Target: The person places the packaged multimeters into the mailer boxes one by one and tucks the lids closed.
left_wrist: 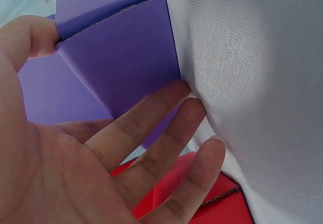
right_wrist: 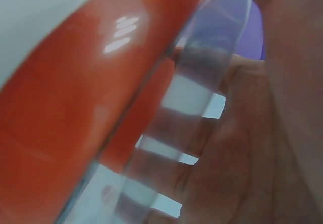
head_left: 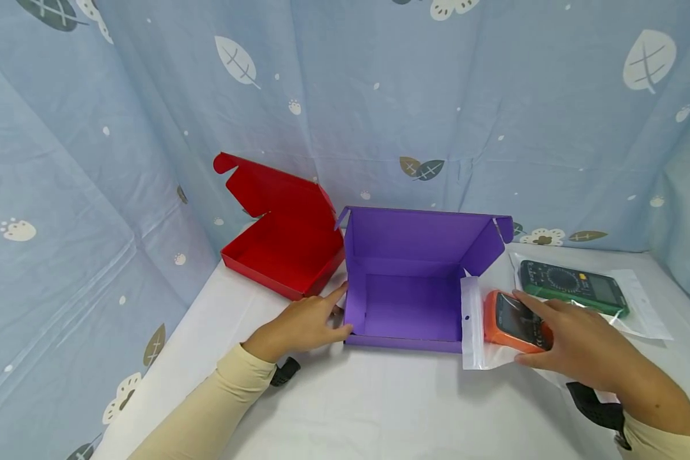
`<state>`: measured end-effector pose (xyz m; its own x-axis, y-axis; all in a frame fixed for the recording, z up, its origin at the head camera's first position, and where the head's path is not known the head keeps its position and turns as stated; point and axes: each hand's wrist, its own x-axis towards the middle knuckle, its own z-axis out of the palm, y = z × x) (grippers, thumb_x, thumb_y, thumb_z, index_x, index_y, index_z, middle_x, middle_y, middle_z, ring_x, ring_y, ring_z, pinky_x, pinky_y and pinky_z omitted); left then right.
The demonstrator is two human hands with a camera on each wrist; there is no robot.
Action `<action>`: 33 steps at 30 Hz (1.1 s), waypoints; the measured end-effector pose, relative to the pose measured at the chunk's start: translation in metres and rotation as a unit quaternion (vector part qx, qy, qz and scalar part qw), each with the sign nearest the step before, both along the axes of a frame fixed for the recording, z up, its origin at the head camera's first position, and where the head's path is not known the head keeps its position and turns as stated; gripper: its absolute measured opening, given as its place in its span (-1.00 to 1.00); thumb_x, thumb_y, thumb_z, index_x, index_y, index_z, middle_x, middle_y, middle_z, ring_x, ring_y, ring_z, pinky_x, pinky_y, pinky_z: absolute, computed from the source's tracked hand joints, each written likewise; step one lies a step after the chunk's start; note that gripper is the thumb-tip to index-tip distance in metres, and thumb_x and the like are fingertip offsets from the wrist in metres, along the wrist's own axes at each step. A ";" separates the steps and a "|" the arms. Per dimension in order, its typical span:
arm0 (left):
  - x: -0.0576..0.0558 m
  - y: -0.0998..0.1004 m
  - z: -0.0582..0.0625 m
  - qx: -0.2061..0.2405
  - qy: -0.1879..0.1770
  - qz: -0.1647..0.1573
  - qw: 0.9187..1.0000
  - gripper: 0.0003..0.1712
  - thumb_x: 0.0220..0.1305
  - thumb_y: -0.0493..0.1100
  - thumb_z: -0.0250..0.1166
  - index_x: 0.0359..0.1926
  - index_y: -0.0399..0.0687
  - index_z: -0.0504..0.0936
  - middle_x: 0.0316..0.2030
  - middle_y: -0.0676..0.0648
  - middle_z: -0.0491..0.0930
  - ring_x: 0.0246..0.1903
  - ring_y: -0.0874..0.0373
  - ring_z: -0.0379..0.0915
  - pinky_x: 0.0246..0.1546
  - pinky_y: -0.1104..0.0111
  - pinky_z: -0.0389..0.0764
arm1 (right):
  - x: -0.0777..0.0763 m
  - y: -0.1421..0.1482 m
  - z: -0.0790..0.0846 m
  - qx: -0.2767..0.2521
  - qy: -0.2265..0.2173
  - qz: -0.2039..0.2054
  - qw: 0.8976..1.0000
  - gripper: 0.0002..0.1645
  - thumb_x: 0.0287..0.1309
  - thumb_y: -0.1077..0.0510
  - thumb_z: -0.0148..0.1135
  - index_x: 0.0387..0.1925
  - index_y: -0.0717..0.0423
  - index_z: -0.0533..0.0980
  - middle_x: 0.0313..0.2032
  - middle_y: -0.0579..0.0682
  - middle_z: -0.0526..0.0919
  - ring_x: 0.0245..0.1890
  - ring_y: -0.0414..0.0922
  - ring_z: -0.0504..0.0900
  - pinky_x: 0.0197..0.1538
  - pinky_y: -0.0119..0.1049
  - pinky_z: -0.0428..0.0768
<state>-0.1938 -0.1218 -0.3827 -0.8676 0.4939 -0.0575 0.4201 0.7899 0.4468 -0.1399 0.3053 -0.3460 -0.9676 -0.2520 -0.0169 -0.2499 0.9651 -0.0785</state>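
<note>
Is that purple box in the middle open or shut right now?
Open. In the head view, the purple box has its lid standing raised at the back, and its bare inside shows.

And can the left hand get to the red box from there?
Probably yes. The left hand touches the left side of the purple box, and the red box sits just beyond it, lid up, with nothing seen in between. It would likely only need to leave the purple box.
</note>
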 end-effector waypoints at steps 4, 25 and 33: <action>0.000 0.000 -0.001 0.000 -0.003 0.001 1.000 -0.04 0.25 0.15 0.24 0.56 -0.04 0.11 -0.02 0.10 0.74 -0.14 0.20 0.64 -0.23 0.25 0.50 | 0.002 -0.007 0.000 -0.002 0.003 0.003 1.000 0.36 -0.40 -0.47 0.57 0.42 0.08 0.31 0.00 0.38 0.61 -0.16 0.22 0.61 -0.10 0.32 0.55; 0.001 0.001 -0.001 0.001 -0.020 0.002 1.000 -0.05 0.24 0.23 0.27 0.54 0.05 0.14 0.04 0.04 0.70 0.06 0.07 0.60 0.00 0.12 0.56 | 0.013 -0.038 -0.003 -0.024 0.021 0.022 0.999 0.39 -0.31 -0.44 0.55 0.52 -0.03 0.16 0.04 0.29 0.56 -0.02 0.25 0.57 0.01 0.32 0.51; 0.002 -0.001 0.001 0.001 -0.020 0.008 1.000 -0.05 0.23 0.24 0.29 0.54 0.08 0.14 0.04 0.04 0.70 0.07 0.05 0.58 0.01 0.11 0.55 | 0.006 -0.056 0.000 -0.035 0.052 0.072 0.995 0.34 -0.18 -0.36 0.54 0.55 0.00 0.11 0.06 0.21 0.55 0.01 0.19 0.57 0.09 0.28 0.49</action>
<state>-0.1922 -0.1227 -0.3815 -0.8722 0.4806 -0.0909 0.3898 0.7953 0.4642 -0.1334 0.2490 -0.3463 -0.9168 -0.3855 0.1045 -0.3959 0.9116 -0.1107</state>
